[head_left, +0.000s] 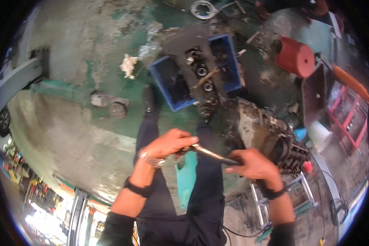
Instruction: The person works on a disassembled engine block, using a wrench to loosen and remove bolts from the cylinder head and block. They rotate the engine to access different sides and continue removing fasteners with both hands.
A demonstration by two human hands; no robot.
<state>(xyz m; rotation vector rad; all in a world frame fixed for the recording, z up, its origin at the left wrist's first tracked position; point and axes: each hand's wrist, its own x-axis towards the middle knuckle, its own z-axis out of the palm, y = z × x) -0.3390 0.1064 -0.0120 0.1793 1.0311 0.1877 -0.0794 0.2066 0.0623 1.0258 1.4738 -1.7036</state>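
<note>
My right hand [256, 166] is wrapped round the black grip of a ratchet wrench [211, 153] with a silver shaft. The wrench slants across in front of my thighs. At its other end my left hand [170, 142] has its fingers closed about the head; something small and dark under those fingers is too blurred to name. Beyond my hands, a dark greasy board [184, 43] lies across a blue crate [165, 84]. Several round metal parts [208, 87] sit in a row along it, with a brownish stick [207, 78] laid over them.
A dirty engine [270, 135] stands on the floor right of my legs. Further right are a red stool [297, 56], a pink metal frame [348, 119] and a silver one [287, 194]. A teal stool [186, 178] shows between my legs. Another person's arm [320, 7] appears far right.
</note>
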